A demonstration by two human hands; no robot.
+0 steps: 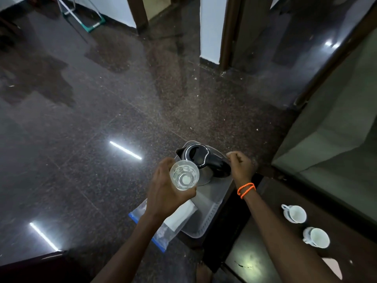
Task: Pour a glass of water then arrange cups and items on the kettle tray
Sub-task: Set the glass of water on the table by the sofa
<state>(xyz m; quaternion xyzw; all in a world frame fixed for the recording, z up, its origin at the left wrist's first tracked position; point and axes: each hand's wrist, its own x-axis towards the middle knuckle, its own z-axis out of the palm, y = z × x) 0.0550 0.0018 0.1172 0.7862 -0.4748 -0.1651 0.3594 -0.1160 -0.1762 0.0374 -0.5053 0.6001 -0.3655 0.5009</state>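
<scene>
Floor (102, 119) fills most of the view, dark polished stone. Worktop (265, 242) sits lower right, dark, carrying two white cups (294, 213) well apart from the tray. Tray (212, 213), grey, lies at the worktop's left edge with the kettle (202, 162) standing upright at its far end. A white folded item (179, 216) rests on the tray's near end, and a clear zip bag (161, 233) lies just beside it.

Your left hand (163, 193) is wrapped around the glass (184, 174), holding it upright just in front of the kettle; there looks to be water in it. Your right hand (241, 166) is curled loosely beside the kettle handle, grasping nothing that I can see.

Keep the glass level and set it down on a bare spot. Then bring the cups over one at a time.
</scene>
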